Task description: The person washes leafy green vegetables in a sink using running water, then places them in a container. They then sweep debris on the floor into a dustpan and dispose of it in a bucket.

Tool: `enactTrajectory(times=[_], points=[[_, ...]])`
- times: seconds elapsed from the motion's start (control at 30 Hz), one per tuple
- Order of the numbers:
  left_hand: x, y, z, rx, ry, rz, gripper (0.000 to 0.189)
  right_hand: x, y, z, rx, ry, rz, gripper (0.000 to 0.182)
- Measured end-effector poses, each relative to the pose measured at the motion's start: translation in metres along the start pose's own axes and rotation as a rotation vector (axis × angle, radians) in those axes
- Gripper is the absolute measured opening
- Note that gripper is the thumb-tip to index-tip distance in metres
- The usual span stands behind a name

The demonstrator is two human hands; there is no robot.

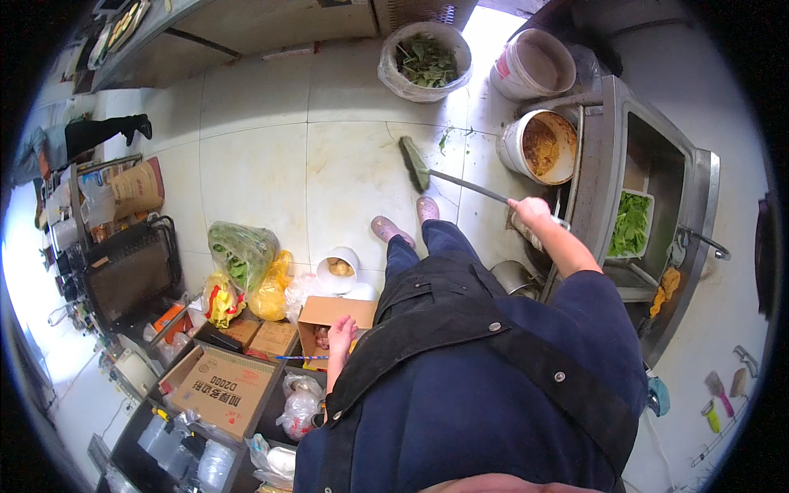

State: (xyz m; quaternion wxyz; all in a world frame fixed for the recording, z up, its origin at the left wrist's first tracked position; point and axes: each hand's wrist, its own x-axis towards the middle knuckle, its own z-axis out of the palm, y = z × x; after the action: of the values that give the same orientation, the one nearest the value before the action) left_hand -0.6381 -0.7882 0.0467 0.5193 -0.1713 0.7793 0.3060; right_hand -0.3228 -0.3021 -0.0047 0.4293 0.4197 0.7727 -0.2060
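My right hand (pixel 531 211) grips the shaft of a green-headed broom (pixel 415 164), whose bristles rest on the tiled floor in front of my pink clogs (pixel 426 210). Scraps of green leaf (pixel 444 143) lie on the tiles just beyond the broom head. My left hand (pixel 342 334) hangs over an open cardboard box (pixel 338 310), fingers slightly bent, holding nothing that I can see.
A bin of leafy greens (pixel 424 61) and two white buckets (pixel 518 154) stand ahead, beside a steel sink (pixel 641 142) at right. Bagged greens (pixel 240 246), a tub of potatoes (pixel 338 271) and a shelf with boxes (pixel 216 388) are at left. A person (pixel 49 142) is at far left.
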Motion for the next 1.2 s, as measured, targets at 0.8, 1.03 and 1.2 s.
enactTrajectory(times=[0.8,1.03,1.2], points=[[0.095,0.159,0.022,0.286,-0.199,0.303,0.029,-0.066,0.074,0.006,0.539,-0.241,0.263,0.012],[0.189,0.226,0.003,0.294,-0.186,0.285,0.031,-0.078,0.017,0.015,1.413,-0.347,0.558,0.019],[0.184,0.328,-0.009,0.286,-0.205,0.196,0.03,-0.066,-0.023,-0.011,1.561,-0.209,0.667,0.013]])
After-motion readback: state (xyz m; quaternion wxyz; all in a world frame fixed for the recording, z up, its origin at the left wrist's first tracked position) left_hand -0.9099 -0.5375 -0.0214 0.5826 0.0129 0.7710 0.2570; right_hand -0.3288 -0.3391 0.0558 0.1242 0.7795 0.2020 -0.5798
